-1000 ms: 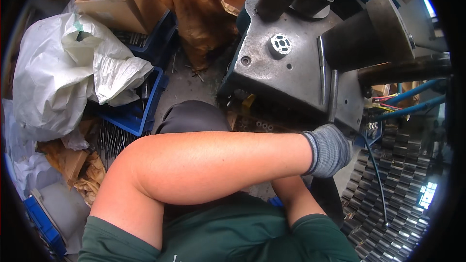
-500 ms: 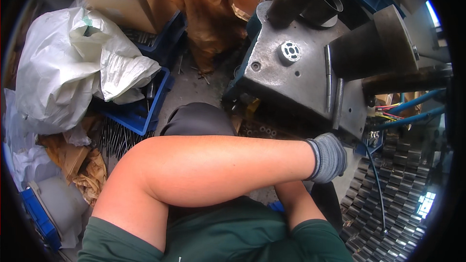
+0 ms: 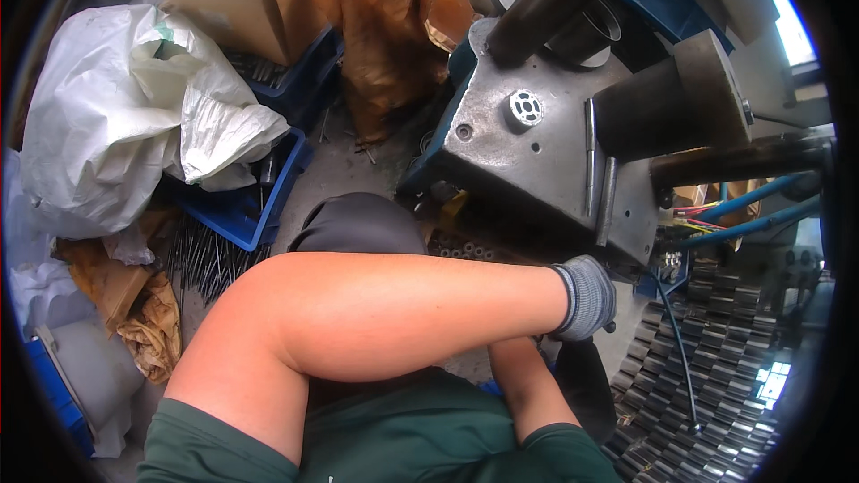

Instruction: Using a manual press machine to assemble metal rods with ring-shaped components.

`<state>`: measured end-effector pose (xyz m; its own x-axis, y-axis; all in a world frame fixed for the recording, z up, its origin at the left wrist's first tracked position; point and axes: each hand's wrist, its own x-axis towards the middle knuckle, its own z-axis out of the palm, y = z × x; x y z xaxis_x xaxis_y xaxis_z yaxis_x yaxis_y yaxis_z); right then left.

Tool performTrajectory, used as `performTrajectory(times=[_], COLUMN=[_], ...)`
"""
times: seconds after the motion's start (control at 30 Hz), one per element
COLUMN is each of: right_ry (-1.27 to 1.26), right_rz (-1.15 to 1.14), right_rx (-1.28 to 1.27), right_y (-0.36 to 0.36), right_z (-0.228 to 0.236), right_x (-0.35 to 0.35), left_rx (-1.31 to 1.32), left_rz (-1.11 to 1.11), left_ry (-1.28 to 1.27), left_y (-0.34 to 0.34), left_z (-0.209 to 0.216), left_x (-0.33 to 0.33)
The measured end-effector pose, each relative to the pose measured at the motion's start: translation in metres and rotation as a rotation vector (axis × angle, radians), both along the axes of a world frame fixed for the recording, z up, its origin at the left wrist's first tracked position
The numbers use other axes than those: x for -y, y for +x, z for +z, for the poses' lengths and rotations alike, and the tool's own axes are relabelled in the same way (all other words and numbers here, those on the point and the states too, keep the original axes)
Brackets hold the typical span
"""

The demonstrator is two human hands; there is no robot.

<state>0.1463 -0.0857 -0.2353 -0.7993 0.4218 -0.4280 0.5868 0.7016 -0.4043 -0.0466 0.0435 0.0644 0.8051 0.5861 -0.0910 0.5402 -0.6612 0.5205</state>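
My left forearm reaches across to the right. At its end my left hand [image 3: 588, 299], in a grey knit glove, hangs below the front edge of a heavy metal machine table [image 3: 555, 148]. The back of the glove and its cuff show; the fingers are hidden, and so is anything in them. My right forearm [image 3: 530, 385] comes up from below and passes behind the left one, which hides my right hand. On the machine table sit a round slotted metal piece [image 3: 525, 108] and two slim metal rods [image 3: 591, 156], lying apart from my hands.
Rows of stacked metal pieces [image 3: 725, 340] fill the right side, with a thin dark cable [image 3: 677, 335] over them. At left a white sack [image 3: 98, 125] rests over a blue bin [image 3: 242, 230], near dark thin rods [image 3: 206, 259]. A brown paper bag [image 3: 380, 54] stands behind.
The view has shifted a little, so the machine and the stacked pieces appear further left. My gloved left hand also sits slightly further left in the picture, with the arms crossed as before.
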Motion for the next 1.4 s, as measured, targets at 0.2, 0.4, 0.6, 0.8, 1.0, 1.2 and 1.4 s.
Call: performTrajectory(times=[0.2, 0.4, 0.6, 0.8, 1.0, 1.2, 1.4], right_ry=[0.020, 0.041, 0.032, -0.156, -0.077, 0.529, 0.729], right_rz=[-0.012, -0.033, -0.044, -0.004, -0.188, -0.568, -0.389], right_rx=[0.009, -0.006, -0.027, 0.002, -0.312, -0.770, -0.535], right_y=[0.003, -0.005, -0.018, 0.001, 0.042, 0.038, 0.025], right_z=[0.010, 0.014, 0.019, 0.053, 0.234, 0.272, 0.255], right_x=[-0.026, -0.058, -0.081, -0.102, -0.134, -0.200, -0.245], left_rx=[0.005, 0.015, 0.164, 0.208, 0.028, -0.021, -0.025], left_rz=[0.026, 0.018, 0.222, 0.501, 0.620, 0.537, 0.447], left_ry=[0.031, 0.095, 0.229, 0.390, 0.411, 0.391, 0.405], left_y=[-0.003, -0.007, -0.011, -0.045, -0.044, -0.054, -0.055], left_z=[-0.011, 0.000, -0.025, -0.008, -0.024, -0.036, -0.028], left_x=[0.011, 0.021, 0.004, -0.027, -0.034, -0.050, -0.039])
